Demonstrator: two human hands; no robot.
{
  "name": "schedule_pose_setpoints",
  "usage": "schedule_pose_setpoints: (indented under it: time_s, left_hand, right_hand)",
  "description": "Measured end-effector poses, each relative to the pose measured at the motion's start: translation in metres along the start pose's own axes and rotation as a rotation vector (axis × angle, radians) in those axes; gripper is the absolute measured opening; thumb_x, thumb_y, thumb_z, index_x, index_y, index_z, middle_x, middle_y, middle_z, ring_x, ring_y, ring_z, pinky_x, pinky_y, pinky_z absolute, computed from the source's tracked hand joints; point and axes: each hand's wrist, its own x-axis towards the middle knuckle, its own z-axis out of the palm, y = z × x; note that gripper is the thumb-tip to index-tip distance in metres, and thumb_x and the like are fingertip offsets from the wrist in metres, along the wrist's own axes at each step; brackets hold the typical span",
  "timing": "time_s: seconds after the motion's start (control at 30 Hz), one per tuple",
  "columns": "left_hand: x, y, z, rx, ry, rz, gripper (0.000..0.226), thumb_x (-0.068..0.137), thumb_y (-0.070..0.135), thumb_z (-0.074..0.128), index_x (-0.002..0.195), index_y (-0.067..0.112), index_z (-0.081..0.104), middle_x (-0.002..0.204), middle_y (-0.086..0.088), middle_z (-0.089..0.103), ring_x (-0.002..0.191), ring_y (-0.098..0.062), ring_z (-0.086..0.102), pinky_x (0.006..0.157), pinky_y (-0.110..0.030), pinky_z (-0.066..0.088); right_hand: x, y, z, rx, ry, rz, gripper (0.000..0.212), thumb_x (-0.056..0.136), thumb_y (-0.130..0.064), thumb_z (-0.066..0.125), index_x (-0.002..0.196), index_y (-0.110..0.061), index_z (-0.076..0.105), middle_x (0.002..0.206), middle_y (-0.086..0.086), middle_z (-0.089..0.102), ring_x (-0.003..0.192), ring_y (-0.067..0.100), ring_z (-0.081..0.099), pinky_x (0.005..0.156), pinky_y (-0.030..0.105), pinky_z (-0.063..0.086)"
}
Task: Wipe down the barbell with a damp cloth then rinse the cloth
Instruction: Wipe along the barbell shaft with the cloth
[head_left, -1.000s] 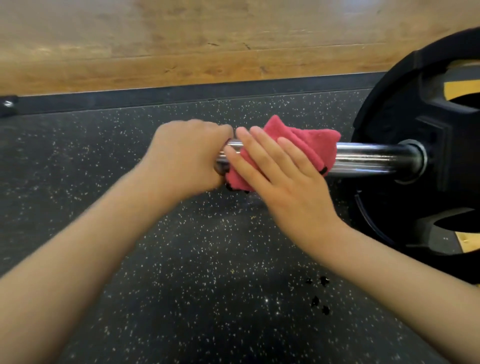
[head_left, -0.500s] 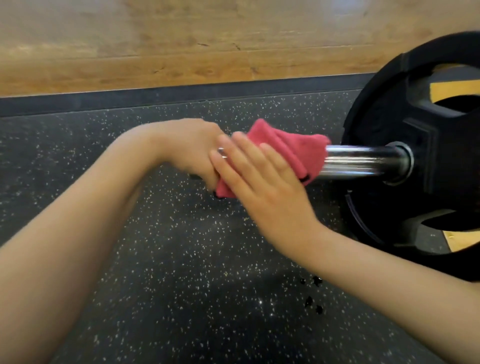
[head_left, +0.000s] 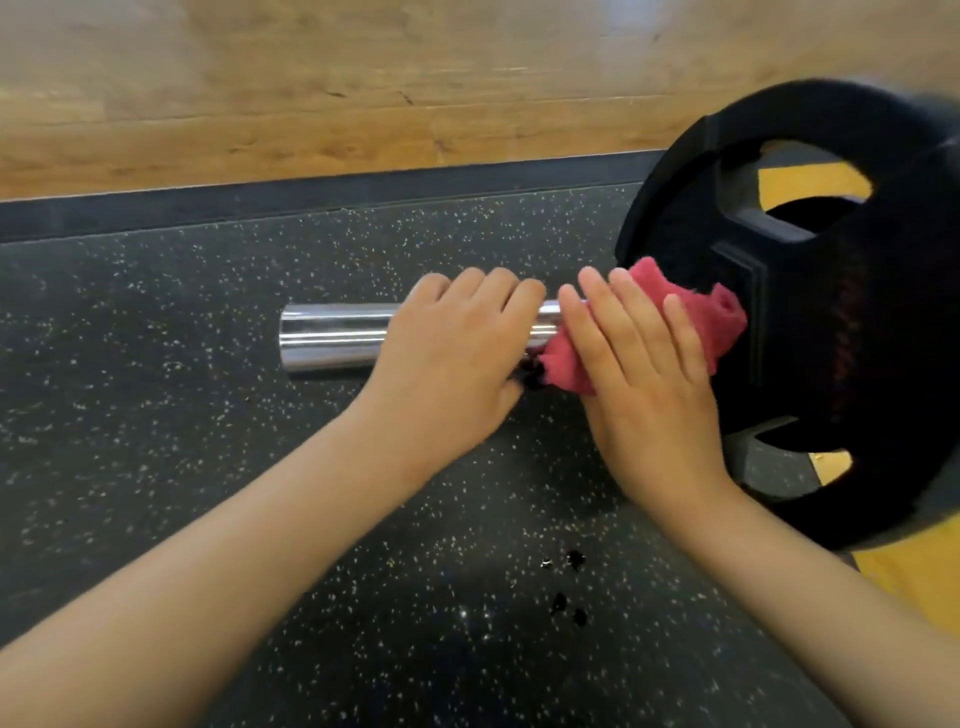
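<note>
The barbell's chrome sleeve lies level just above the floor, its free end pointing left. My left hand wraps over the sleeve, fingers curled across its top. Right beside it, my right hand presses a red cloth onto the sleeve with straight fingers. The cloth is bunched up against the black weight plate and hides the sleeve between my hands and the plate.
Black speckled rubber flooring spreads under the bar, with a few dark water drops near my right forearm. A wooden strip runs along the far side. Yellow floor shows under the plate at the right.
My right hand has slid the red cloth rightward along the sleeve until it meets the plate. The sleeve's bare free end has come into view left of my left hand.
</note>
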Motion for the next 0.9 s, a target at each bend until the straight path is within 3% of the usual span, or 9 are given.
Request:
schedule_pose_setpoints:
  time_s: [0.1, 0.23, 0.33, 0.43, 0.63, 0.77, 0.9]
  left_hand:
    - [0.005, 0.008, 0.003, 0.005, 0.008, 0.005, 0.057, 0.068, 0.026, 0.076, 0.120, 0.013, 0.055, 0.108, -0.003, 0.061, 0.095, -0.026, 0.058, 0.081, -0.040, 0.046]
    - [-0.010, -0.002, -0.002, 0.028, -0.014, -0.029, 0.075, 0.066, 0.022, 0.079, 0.133, 0.011, 0.048, 0.115, -0.005, 0.061, 0.102, -0.028, 0.058, 0.087, -0.041, 0.044]
    - [-0.036, -0.025, -0.016, 0.000, -0.051, -0.143, 0.092, 0.066, 0.024, 0.081, 0.144, 0.010, 0.035, 0.129, -0.008, 0.054, 0.118, -0.028, 0.051, 0.098, -0.041, 0.041]
    - [-0.069, -0.056, -0.035, -0.026, -0.113, -0.278, 0.103, 0.063, 0.026, 0.083, 0.148, 0.012, 0.026, 0.138, -0.010, 0.044, 0.130, -0.029, 0.036, 0.107, -0.046, 0.034]
    - [-0.094, -0.073, -0.045, -0.099, -0.083, -0.331, 0.097, 0.064, 0.018, 0.078, 0.147, 0.011, 0.029, 0.141, -0.013, 0.042, 0.133, -0.032, 0.036, 0.111, -0.048, 0.032]
    - [-0.088, -0.065, -0.045, -0.192, -0.010, -0.338, 0.090, 0.070, 0.018, 0.074, 0.147, 0.011, 0.029, 0.143, -0.009, 0.042, 0.134, -0.026, 0.036, 0.112, -0.045, 0.031]
    - [-0.069, -0.048, -0.042, -0.274, -0.010, -0.308, 0.088, 0.072, 0.028, 0.070, 0.148, 0.015, 0.028, 0.140, -0.002, 0.047, 0.129, -0.021, 0.042, 0.110, -0.044, 0.034]
  right_hand:
    - [-0.006, 0.003, -0.002, 0.039, -0.017, 0.104, 0.074, 0.087, 0.001, 0.062, 0.150, -0.018, 0.028, 0.155, 0.006, 0.031, 0.146, 0.033, 0.019, 0.120, 0.044, 0.004]
    - [-0.001, -0.016, -0.001, 0.152, -0.011, 0.139, 0.069, 0.086, 0.006, 0.049, 0.149, -0.013, 0.032, 0.155, 0.008, 0.031, 0.146, 0.033, 0.017, 0.120, 0.046, 0.005]
    - [0.013, -0.047, 0.001, 0.195, 0.029, 0.011, 0.062, 0.086, -0.001, 0.039, 0.147, -0.011, 0.037, 0.153, 0.010, 0.036, 0.144, 0.032, 0.025, 0.120, 0.045, 0.012]
    - [0.036, -0.095, 0.008, 0.166, 0.091, -0.175, 0.055, 0.090, -0.009, 0.042, 0.145, -0.013, 0.040, 0.149, 0.008, 0.042, 0.140, 0.030, 0.036, 0.117, 0.042, 0.023]
    - [0.062, -0.146, 0.016, 0.117, 0.094, -0.327, 0.046, 0.099, -0.008, 0.022, 0.140, -0.010, 0.044, 0.146, 0.008, 0.046, 0.136, 0.027, 0.042, 0.114, 0.038, 0.031]
    - [0.063, -0.131, 0.006, 0.208, 0.060, -0.347, 0.051, 0.089, -0.012, 0.037, 0.138, -0.006, 0.048, 0.145, 0.012, 0.047, 0.135, 0.027, 0.043, 0.113, 0.038, 0.030]
    - [0.050, -0.096, -0.011, 0.414, -0.030, -0.218, 0.062, 0.083, -0.006, 0.054, 0.143, 0.000, 0.040, 0.148, 0.015, 0.041, 0.140, 0.028, 0.034, 0.117, 0.039, 0.023]
